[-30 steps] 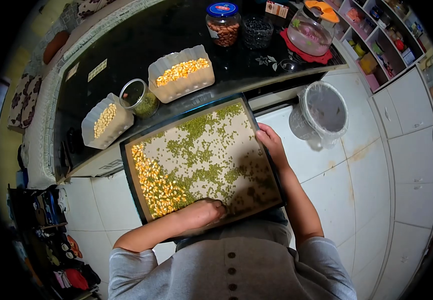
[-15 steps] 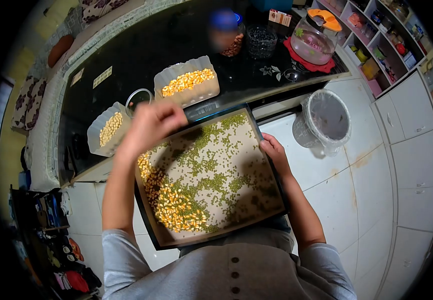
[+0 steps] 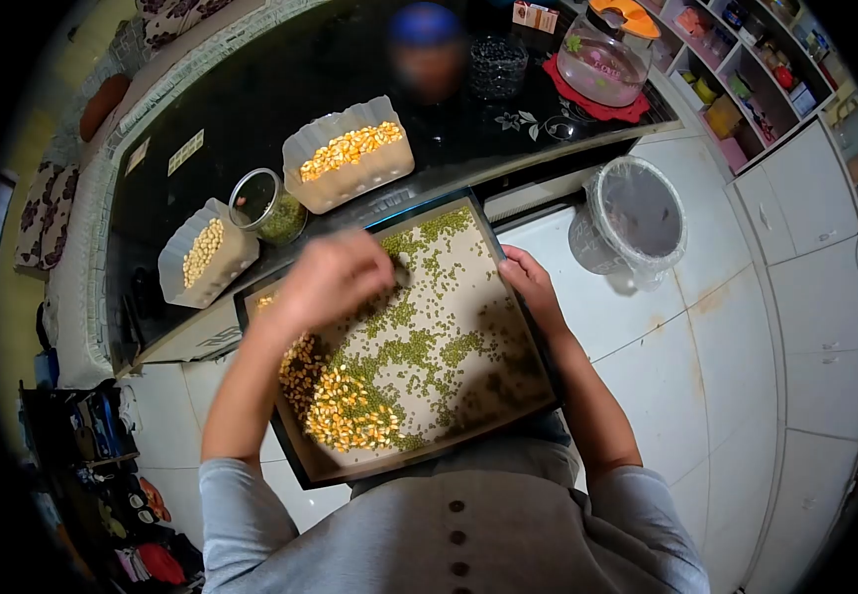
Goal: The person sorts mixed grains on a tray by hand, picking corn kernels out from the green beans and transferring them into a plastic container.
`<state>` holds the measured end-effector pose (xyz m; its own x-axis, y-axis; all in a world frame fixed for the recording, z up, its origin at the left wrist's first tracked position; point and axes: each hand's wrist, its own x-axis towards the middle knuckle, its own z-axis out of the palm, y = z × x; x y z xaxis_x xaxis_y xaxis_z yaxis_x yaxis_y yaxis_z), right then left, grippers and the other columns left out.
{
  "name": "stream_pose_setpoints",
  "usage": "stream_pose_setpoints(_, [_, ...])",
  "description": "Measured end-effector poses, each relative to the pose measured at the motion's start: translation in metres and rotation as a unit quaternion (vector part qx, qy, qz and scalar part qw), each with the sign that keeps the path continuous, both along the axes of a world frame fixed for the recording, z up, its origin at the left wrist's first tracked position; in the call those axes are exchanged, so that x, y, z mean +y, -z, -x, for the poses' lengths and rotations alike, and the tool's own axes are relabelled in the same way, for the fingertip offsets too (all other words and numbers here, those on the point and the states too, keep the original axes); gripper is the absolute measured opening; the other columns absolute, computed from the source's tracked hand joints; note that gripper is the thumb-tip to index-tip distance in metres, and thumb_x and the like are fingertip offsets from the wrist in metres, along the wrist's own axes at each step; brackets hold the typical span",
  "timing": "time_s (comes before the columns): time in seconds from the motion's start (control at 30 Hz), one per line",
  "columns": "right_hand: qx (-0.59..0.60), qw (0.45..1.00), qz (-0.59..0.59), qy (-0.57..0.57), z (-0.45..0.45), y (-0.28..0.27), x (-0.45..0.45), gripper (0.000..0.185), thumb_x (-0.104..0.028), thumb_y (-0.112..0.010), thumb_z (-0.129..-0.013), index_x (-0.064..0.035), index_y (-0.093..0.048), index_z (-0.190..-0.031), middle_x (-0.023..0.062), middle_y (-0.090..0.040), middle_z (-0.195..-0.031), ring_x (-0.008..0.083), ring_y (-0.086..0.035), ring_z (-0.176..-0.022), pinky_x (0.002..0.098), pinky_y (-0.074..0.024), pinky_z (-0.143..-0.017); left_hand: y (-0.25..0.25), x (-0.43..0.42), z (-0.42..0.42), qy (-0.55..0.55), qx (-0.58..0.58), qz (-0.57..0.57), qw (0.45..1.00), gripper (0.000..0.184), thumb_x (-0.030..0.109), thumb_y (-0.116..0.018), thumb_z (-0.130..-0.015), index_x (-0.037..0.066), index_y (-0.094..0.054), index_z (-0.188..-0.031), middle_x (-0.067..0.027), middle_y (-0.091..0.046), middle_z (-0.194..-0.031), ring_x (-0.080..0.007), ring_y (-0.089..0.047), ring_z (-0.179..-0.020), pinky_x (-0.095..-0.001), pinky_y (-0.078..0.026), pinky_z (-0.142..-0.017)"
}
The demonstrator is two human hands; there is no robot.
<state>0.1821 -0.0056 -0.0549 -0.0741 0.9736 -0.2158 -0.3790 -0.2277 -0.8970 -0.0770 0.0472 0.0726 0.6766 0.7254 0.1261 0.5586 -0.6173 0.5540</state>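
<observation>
My right hand [image 3: 531, 287] grips the right rim of a dark-framed tray [image 3: 528, 348] with a beige bottom, held tilted against my front. Over the tray's upper left part hovers my left hand [image 3: 338, 277], its fingers curled and smeared by motion; whether they hold anything does not show. Green mung beans [image 3: 414, 348] lie scattered across the tray. Yellow corn kernels [image 3: 345, 411] are heaped at its lower left, some mung beans among them. Just beyond my left hand, a clear jar [image 3: 283, 213] with mung beans stands at the table edge.
On the black table [image 3: 221, 109] stand a plastic tub of corn [image 3: 350, 173] and a tub of pale beans [image 3: 206, 259]. Farther back are a blurred blue-lidded jar [image 3: 426, 59], a dark glass bowl [image 3: 498, 69] and a fishbowl [image 3: 602, 69]. A lined bin [image 3: 637, 218] stands at right.
My left hand has moved down and right from near the jar to over the tray, uncovering the jar. My right hand keeps its hold on the tray. The whole view has shifted slightly.
</observation>
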Motion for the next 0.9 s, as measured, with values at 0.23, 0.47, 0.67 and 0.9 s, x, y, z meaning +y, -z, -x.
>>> stream_pose_setpoints(0.23, [0.015,1.0,0.003,-0.003,0.0,-0.002,-0.001,0.038,-0.016,-0.053,-0.088,0.0045,-0.043,-0.118,0.011,-0.058,-0.104,0.012,-0.055,-0.093,0.0245,-0.042,-0.082,0.077,-0.106,-0.026,0.212,0.031,0.188,0.958,0.015,0.012,-0.065,-0.073,0.007,-0.061,-0.086,-0.0072,-0.057,-0.084,-0.0239,-0.06,-0.078,-0.0356,-0.051,-0.068])
stream_pose_setpoints(0.47, [0.014,1.0,0.006,-0.002,-0.001,0.0,0.0,0.039,-0.017,-0.054,-0.088,0.0044,-0.043,-0.119,0.0108,-0.058,-0.103,0.0119,-0.055,-0.092,0.0244,-0.0424,-0.082,0.09,-0.13,-0.034,0.2,0.078,0.204,0.955,0.019,0.015,-0.064,-0.074,0.007,-0.061,-0.091,-0.007,-0.056,-0.089,-0.0255,-0.059,-0.083,-0.0353,-0.05,-0.071])
stream_pose_setpoints(0.67, [0.01,1.0,0.006,0.001,-0.001,0.002,0.0,0.039,-0.017,-0.054,-0.087,0.0041,-0.044,-0.118,0.0105,-0.058,-0.102,0.0114,-0.055,-0.092,0.0239,-0.0422,-0.081,0.095,-0.138,-0.039,0.176,0.092,0.196,0.96,0.021,0.016,-0.062,-0.074,0.005,-0.06,-0.092,-0.0103,-0.055,-0.092,-0.0292,-0.059,-0.083,-0.0392,-0.049,-0.072])
stream_pose_setpoints(0.9, [-0.001,1.0,-0.001,0.002,-0.001,0.0,0.0,0.039,-0.017,-0.054,-0.087,0.0042,-0.044,-0.118,0.0097,-0.058,-0.101,0.0108,-0.054,-0.091,0.0236,-0.0419,-0.081,0.09,-0.139,-0.043,0.166,0.089,0.202,0.961,0.02,0.015,-0.061,-0.075,0.005,-0.06,-0.093,-0.0114,-0.055,-0.093,-0.0296,-0.058,-0.084,-0.0394,-0.049,-0.073])
